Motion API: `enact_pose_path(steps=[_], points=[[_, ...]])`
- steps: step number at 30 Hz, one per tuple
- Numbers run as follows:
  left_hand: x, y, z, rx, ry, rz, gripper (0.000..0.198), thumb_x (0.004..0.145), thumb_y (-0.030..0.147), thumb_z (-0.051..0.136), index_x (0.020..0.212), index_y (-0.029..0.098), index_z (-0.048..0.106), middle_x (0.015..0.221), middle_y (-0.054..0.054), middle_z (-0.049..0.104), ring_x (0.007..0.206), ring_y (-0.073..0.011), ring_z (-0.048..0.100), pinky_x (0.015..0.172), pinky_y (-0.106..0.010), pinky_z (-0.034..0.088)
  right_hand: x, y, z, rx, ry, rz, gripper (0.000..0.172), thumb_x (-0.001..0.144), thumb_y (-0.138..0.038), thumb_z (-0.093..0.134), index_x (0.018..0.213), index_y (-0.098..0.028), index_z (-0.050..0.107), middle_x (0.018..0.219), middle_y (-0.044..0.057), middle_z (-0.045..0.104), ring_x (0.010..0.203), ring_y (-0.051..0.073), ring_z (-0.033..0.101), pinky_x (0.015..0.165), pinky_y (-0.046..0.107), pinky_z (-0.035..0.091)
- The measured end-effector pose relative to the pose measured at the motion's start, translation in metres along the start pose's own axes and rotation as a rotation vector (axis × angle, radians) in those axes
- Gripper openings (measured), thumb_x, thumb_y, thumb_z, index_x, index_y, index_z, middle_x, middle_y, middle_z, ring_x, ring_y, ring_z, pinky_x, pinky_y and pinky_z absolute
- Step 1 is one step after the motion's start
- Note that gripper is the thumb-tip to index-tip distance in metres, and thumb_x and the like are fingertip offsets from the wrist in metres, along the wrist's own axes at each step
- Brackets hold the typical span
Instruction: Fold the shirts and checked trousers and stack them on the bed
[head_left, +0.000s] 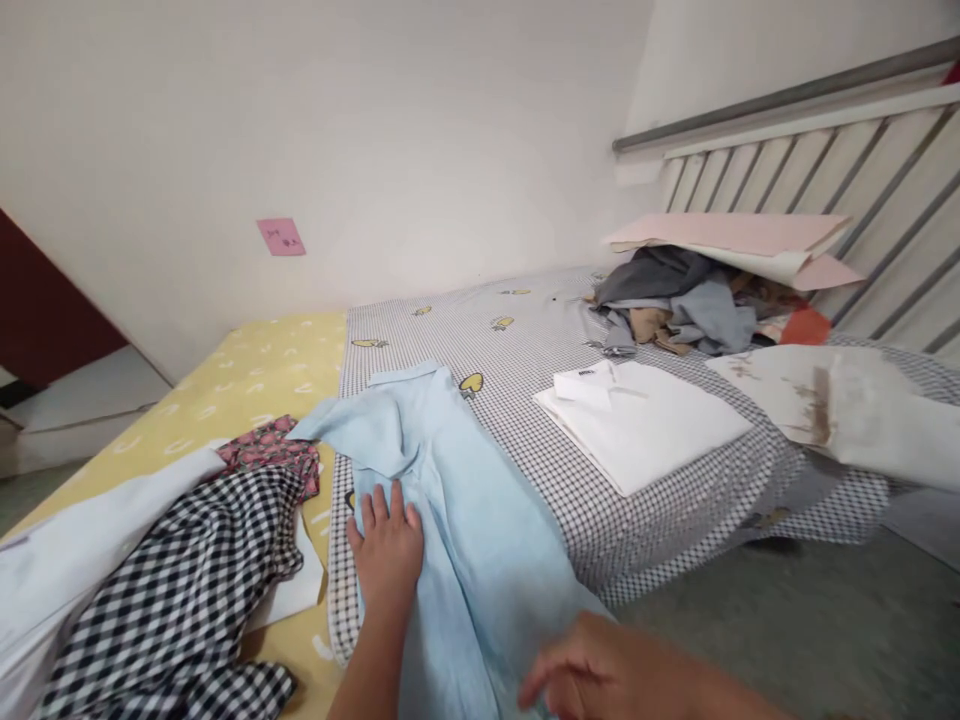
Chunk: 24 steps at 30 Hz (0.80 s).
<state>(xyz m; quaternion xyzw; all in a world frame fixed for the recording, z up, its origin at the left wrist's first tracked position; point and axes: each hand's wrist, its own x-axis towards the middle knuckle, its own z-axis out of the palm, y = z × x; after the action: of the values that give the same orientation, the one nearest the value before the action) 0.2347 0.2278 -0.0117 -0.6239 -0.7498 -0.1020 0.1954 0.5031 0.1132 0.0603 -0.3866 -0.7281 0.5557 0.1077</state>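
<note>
A light blue garment [487, 500] with a sleeve and collar lies lengthwise on the bed, running down past the bottom of the view. Flat on its left side rests my left hand [388, 540], fingers spread and pointing away from me. My right hand [581, 665] is over the lower right part of the garment, blurred by motion, with its fingers curled. Whether those fingers pinch the cloth is unclear. To the left lies a black-and-white checked garment [187, 570], partly on white paper.
A folded white cloth or packet [645, 425] with a label lies on the checked bedsheet [420, 330]. Behind it is a heap of clothes [675, 295] under pink sheets [735, 232]. A stained white sheet [862, 400] sits at right, before a slatted bed end [840, 170]. Yellow bedding [277, 360] covers the left.
</note>
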Motion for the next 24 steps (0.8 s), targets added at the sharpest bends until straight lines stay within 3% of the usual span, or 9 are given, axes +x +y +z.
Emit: enact_pose_path(steps=[2, 5, 8, 11, 12, 15, 18, 21, 24], points=[[0.000, -0.001, 0.002, 0.018, 0.006, 0.011, 0.053, 0.102, 0.031, 0.033, 0.150, 0.019, 0.051, 0.155, -0.017, 0.052, 0.143, -0.0352, 0.049, 0.116, -0.059, 0.036, 0.035, -0.016, -0.016, -0.002, 0.254, -0.089, 0.040, 0.102, -0.040, 0.042, 0.110, -0.023, 0.078, 0.082, 0.004, 0.075, 0.067, 0.017, 0.068, 0.068, 0.029, 0.055], [0.000, -0.002, 0.004, 0.037, 0.006, 0.011, 0.052, 0.102, 0.030, 0.034, 0.149, 0.019, 0.052, 0.153, -0.017, 0.054, 0.142, -0.0343, 0.051, 0.115, -0.059, 0.039, 0.106, -0.040, -0.037, -0.272, 0.602, -0.330, 0.041, 0.103, -0.029, 0.037, 0.126, -0.023, 0.071, 0.124, 0.010, 0.072, 0.111, 0.022, 0.068, 0.101, 0.040, 0.051], [0.000, -0.002, 0.007, 0.042, 0.010, -0.004, 0.051, 0.102, 0.028, 0.033, 0.147, 0.021, 0.055, 0.152, -0.016, 0.056, 0.142, -0.0336, 0.052, 0.115, -0.058, 0.040, 0.179, -0.049, -0.051, -0.605, 0.701, -0.349, 0.046, 0.102, -0.023, 0.039, 0.145, -0.023, 0.057, 0.160, 0.013, 0.046, 0.146, 0.027, 0.043, 0.118, 0.053, 0.036], [0.000, -0.003, 0.012, 0.047, 0.018, -0.011, 0.051, 0.101, 0.028, 0.034, 0.148, 0.022, 0.054, 0.153, -0.014, 0.054, 0.143, -0.0334, 0.050, 0.116, -0.059, 0.039, 0.227, -0.028, -0.069, -0.784, 0.646, -0.137, 0.051, 0.103, -0.036, 0.045, 0.153, -0.030, 0.048, 0.170, 0.005, 0.031, 0.157, 0.030, 0.022, 0.126, 0.059, 0.018], [0.000, -0.003, 0.013, 0.048, 0.014, -0.011, 0.051, 0.101, 0.028, 0.035, 0.148, 0.023, 0.054, 0.154, -0.014, 0.053, 0.144, -0.0333, 0.049, 0.116, -0.059, 0.039, 0.236, -0.016, -0.076, -0.795, 0.619, -0.030, 0.052, 0.103, -0.042, 0.045, 0.154, -0.033, 0.047, 0.170, 0.002, 0.031, 0.158, 0.030, 0.019, 0.127, 0.060, 0.014], [-0.001, -0.004, 0.014, 0.039, -0.010, -0.012, 0.051, 0.101, 0.026, 0.035, 0.148, 0.025, 0.054, 0.155, -0.012, 0.053, 0.144, -0.0330, 0.049, 0.116, -0.059, 0.039, 0.245, 0.023, -0.101, -0.754, 0.645, 0.236, 0.060, 0.106, -0.047, 0.032, 0.161, -0.023, 0.037, 0.170, 0.010, 0.029, 0.158, 0.037, 0.016, 0.123, 0.069, 0.007], [-0.001, -0.004, 0.015, 0.029, -0.013, -0.020, 0.051, 0.101, 0.026, 0.034, 0.148, 0.025, 0.054, 0.155, -0.012, 0.053, 0.144, -0.0334, 0.049, 0.116, -0.060, 0.039, 0.246, 0.041, -0.120, -0.730, 0.656, 0.401, 0.066, 0.105, -0.051, 0.028, 0.164, -0.021, 0.030, 0.172, 0.009, 0.022, 0.160, 0.032, 0.011, 0.124, 0.065, 0.004], [-0.002, -0.005, 0.019, 0.018, 0.009, -0.015, 0.051, 0.100, 0.026, 0.036, 0.148, 0.025, 0.053, 0.155, -0.013, 0.053, 0.144, -0.0341, 0.050, 0.116, -0.061, 0.038, 0.254, 0.027, -0.127, -0.715, 0.694, 0.473, 0.065, 0.105, -0.049, 0.029, 0.162, -0.019, 0.032, 0.172, 0.013, 0.020, 0.158, 0.034, 0.017, 0.122, 0.066, 0.013], [-0.002, -0.006, 0.022, 0.018, 0.016, -0.007, 0.052, 0.098, 0.026, 0.038, 0.148, 0.026, 0.053, 0.154, -0.012, 0.054, 0.144, -0.0340, 0.049, 0.116, -0.061, 0.039, 0.275, -0.005, -0.124, -0.782, 0.851, 0.325, 0.061, 0.104, -0.035, 0.032, 0.161, -0.015, 0.034, 0.173, 0.017, 0.015, 0.158, 0.037, 0.015, 0.122, 0.066, 0.013]])
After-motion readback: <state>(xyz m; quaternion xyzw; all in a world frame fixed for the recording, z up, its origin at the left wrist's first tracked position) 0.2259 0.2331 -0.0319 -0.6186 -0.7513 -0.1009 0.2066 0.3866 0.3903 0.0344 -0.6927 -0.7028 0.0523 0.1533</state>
